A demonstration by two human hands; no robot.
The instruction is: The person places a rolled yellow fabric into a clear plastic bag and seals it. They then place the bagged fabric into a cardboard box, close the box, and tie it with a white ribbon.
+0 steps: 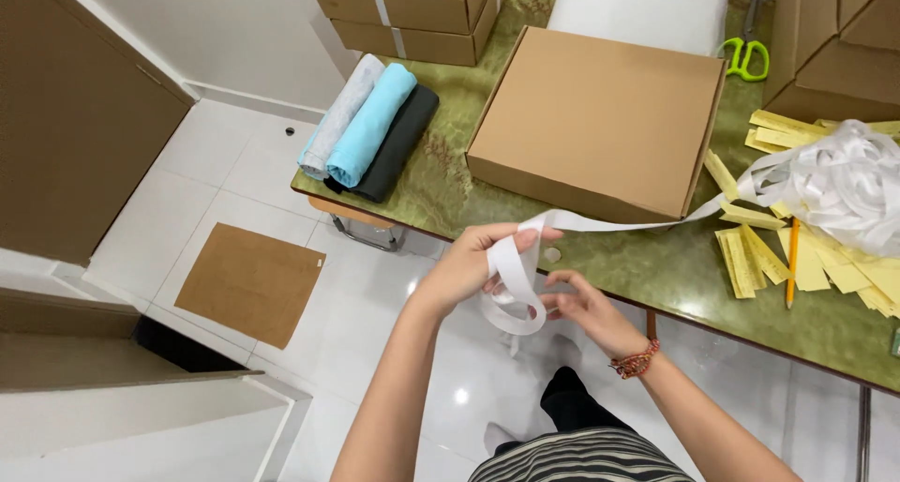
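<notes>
**Both hands looped a white ribbon off the counter's edge**

The left hand point(466, 264) gripped a white ribbon point(600, 224), its fingers point(525, 239) pinched on the strip where it bent into a loop. The right hand point(586, 307) held the lower part of that loop, fingers curled lightly around it, a red braided bracelet point(636, 360) on the wrist. Both hands hung just off the edge of the green counter point(656, 276), above the white tiled floor point(234, 182). The ribbon ran from the hands across the counter, past a flat cardboard box point(600, 116), to a loose white pile point(848, 177) lying on yellow paper strips point(825, 266). Three rolled cloths point(370, 126) lay at the counter's corner, green-handled scissors point(747, 55) beyond the box.
</notes>
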